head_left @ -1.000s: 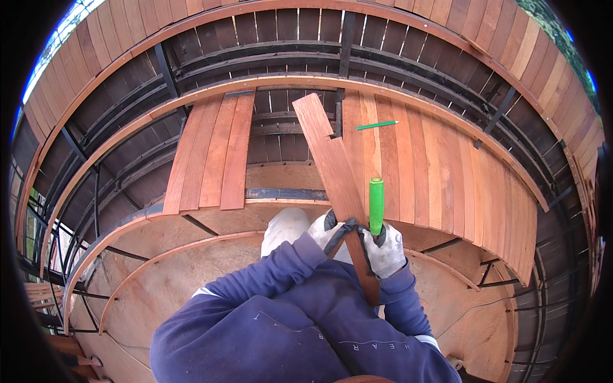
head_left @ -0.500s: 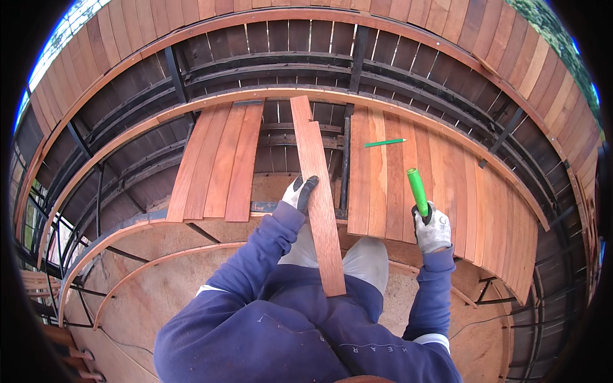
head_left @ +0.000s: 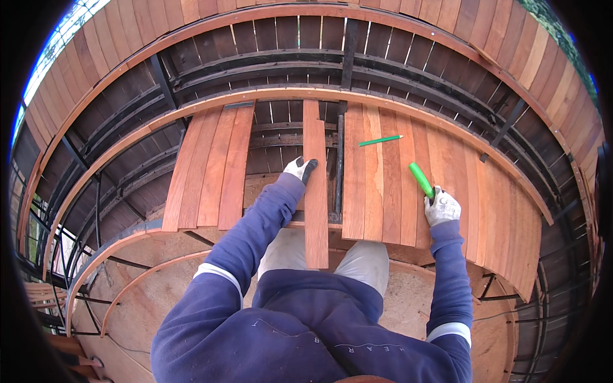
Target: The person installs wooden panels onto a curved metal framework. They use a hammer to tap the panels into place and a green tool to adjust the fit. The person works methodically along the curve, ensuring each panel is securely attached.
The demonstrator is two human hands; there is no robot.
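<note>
My gloved left hand [head_left: 301, 170] grips the left edge of a long wooden slat [head_left: 316, 191], its dark thumb lying over the top face. That slat has a notch cut near its far end and lies almost straight across the gap in the bench frame, its near end over my lap. In my gloved right hand [head_left: 442, 207] is a green rod-like handle [head_left: 421, 179], gripped at its near end; whatever it belongs to is hidden by the fist. A green pencil [head_left: 381, 140] rests on the fitted slats [head_left: 408, 191] to the right.
Left of the gap lie several fitted slats [head_left: 211, 169], with a small dark flat piece [head_left: 239, 105] on their far end. A black metal bar [head_left: 340, 163] borders the gap's right side. A curved wooden rail [head_left: 274, 96] and the slatted backrest [head_left: 300, 32] rise beyond.
The slat has moved away from me and turned from slanted to nearly straight, lower over the gap. My left hand went forward with it. My right hand shifted right and forward, tilting the green handle leftward.
</note>
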